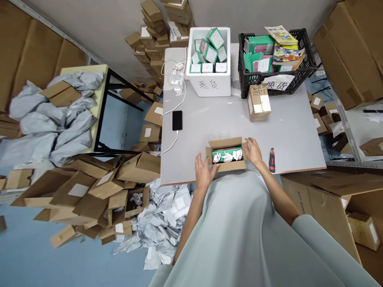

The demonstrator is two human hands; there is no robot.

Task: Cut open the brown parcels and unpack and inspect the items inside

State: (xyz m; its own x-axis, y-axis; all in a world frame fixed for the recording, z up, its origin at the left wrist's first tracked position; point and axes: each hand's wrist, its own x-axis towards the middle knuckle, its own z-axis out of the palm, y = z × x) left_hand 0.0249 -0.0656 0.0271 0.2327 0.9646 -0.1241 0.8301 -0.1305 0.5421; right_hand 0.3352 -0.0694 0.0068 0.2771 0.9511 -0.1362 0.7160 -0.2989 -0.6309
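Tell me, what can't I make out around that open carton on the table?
All in the head view:
- Floor of the open carton: hidden by the green box and crumpled white paper.
- Contents of the closed parcel: hidden by its cardboard.
- Print on the small boxes in the white foam bin: too small.
- Large carton, lower right: cut off by the right edge.

on the table [206,119], a carton [225,142] sits between phone [177,120], left, and knife [272,160], right; tub [209,88] and crate [243,75] stand behind.
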